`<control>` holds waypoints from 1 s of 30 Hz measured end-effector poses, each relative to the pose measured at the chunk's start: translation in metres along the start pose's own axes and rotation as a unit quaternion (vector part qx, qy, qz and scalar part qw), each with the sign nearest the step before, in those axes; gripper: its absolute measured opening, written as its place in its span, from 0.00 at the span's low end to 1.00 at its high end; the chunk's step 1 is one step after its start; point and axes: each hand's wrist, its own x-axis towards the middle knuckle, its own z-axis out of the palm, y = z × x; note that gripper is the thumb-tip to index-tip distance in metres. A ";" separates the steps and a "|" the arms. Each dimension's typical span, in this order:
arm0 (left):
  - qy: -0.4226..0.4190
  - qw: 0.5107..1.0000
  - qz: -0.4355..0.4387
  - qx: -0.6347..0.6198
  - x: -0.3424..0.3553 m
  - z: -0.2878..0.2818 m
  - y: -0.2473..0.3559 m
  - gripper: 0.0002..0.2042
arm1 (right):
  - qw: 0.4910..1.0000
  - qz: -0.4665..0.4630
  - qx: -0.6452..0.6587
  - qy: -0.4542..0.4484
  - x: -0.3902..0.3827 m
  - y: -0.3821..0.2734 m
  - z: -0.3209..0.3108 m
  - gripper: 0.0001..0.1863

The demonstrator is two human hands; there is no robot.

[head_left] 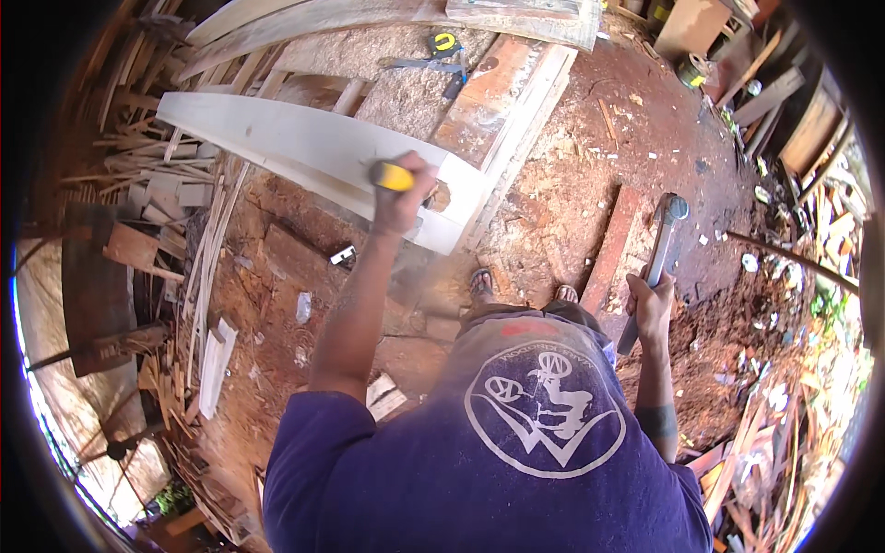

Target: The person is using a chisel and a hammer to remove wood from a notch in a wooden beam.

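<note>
My left hand [398, 208] is closed round the yellow-and-black handle of a chisel [395, 176]; the blade is hidden. It is over the near right end of a long pale plank [304, 135], beside a small rough cut-out [441, 196]. Toward its far left end the plank narrows. Off to the right, my right hand [652, 302] grips a hammer [661, 247] by its dark handle, with the metal head pointing away from me. The hammer is apart from both plank and chisel.
Behind the plank lie a yellow-and-black tape measure [445, 43] and a blue-handled square [419, 64]. Wide boards [498, 88] are beneath its right end. A reddish board [612, 247] rests on the dirt floor. Scrap wood [161, 170] piles up on the left.
</note>
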 end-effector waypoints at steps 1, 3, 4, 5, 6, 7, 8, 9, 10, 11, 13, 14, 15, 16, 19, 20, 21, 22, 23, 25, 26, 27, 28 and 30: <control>0.008 1.000 -0.002 0.001 -0.006 0.013 0.002 0.12 | 1.000 -0.002 -0.004 -0.007 0.003 -0.002 -0.004 0.08; -0.110 0.993 0.015 0.033 -0.016 0.039 0.007 0.12 | 1.000 0.008 -0.007 -0.003 0.007 -0.004 -0.011 0.08; -0.103 0.994 0.012 0.035 -0.020 0.047 0.006 0.12 | 1.000 -0.003 0.014 -0.010 0.013 0.003 -0.015 0.08; -0.065 0.978 -0.062 -0.190 -0.022 0.055 0.001 0.11 | 1.000 -0.007 0.011 -0.014 0.018 0.004 -0.019 0.08; -0.024 0.905 -0.130 -0.405 -0.022 0.059 -0.003 0.11 | 1.000 0.001 0.024 -0.019 0.022 0.004 -0.023 0.08; 0.025 0.913 -0.065 -0.403 -0.014 0.048 -0.009 0.13 | 0.999 0.010 0.037 -0.025 0.025 0.003 -0.025 0.09; 0.072 0.912 -0.089 -0.394 -0.011 0.036 -0.003 0.11 | 0.999 0.012 0.033 -0.024 0.026 0.002 -0.029 0.09; 0.086 0.905 -0.087 -0.408 -0.008 0.019 -0.002 0.10 | 0.999 0.014 0.037 -0.005 0.029 0.000 -0.031 0.09; 0.104 0.920 -0.054 -0.373 -0.005 0.008 0.010 0.10 | 0.999 0.016 0.043 0.010 0.032 -0.003 -0.031 0.10; 0.107 0.921 -0.054 -0.370 -0.005 -0.001 0.014 0.10 | 0.999 0.008 0.049 0.004 0.034 -0.007 -0.032 0.11; 0.067 0.941 -0.059 -0.325 -0.002 -0.015 0.015 0.11 | 0.996 0.014 0.085 -0.011 0.043 -0.002 -0.035 0.10; 0.057 0.945 -0.054 -0.318 -0.001 -0.016 0.012 0.12 | 0.996 0.012 0.084 -0.015 0.044 -0.004 -0.033 0.10; 0.060 0.945 -0.053 -0.317 -0.001 -0.016 0.007 0.12 | 0.994 0.027 0.102 -0.023 0.046 -0.006 -0.030 0.10; 0.049 0.956 -0.064 -0.281 -0.002 -0.015 0.001 0.12 | 0.991 0.041 0.120 -0.030 0.046 -0.008 -0.027 0.09; 0.034 0.964 -0.078 -0.251 0.001 -0.009 -0.017 0.11 | 0.992 0.043 0.111 -0.050 0.048 -0.012 -0.020 0.09; 0.026 0.975 -0.081 -0.204 0.002 -0.006 -0.018 0.11 | 0.993 0.040 0.096 -0.059 0.049 -0.013 -0.018 0.09; 0.017 0.984 -0.085 -0.156 0.004 -0.003 -0.020 0.12 | 0.993 0.039 0.097 -0.059 0.050 -0.014 -0.016 0.09; 0.025 0.987 -0.080 -0.134 0.006 -0.001 -0.027 0.10 | 0.995 0.033 0.074 -0.063 0.050 -0.017 -0.013 0.08; 0.025 0.988 -0.079 -0.134 0.008 0.002 -0.028 0.10 | 0.996 0.028 0.052 -0.066 0.050 -0.020 -0.010 0.08; 0.067 0.992 -0.059 -0.090 0.010 0.007 -0.030 0.10 | 0.995 0.011 0.048 -0.084 0.049 -0.026 -0.003 0.08; 0.069 0.993 -0.049 -0.083 0.009 0.009 -0.030 0.10 | 0.994 -0.004 0.042 -0.101 0.048 -0.029 0.001 0.08; 0.067 0.993 -0.048 -0.084 0.006 0.009 -0.032 0.10 | 0.994 -0.005 0.043 -0.099 0.049 -0.031 0.003 0.08; 0.034 0.998 -0.027 -0.035 0.001 0.009 -0.037 0.09 | 0.992 -0.014 0.029 -0.121 0.049 -0.033 0.005 0.08; -0.004 1.000 -0.008 0.020 -0.005 0.004 -0.036 0.08 | 0.988 -0.008 0.024 -0.149 0.046 -0.041 0.014 0.08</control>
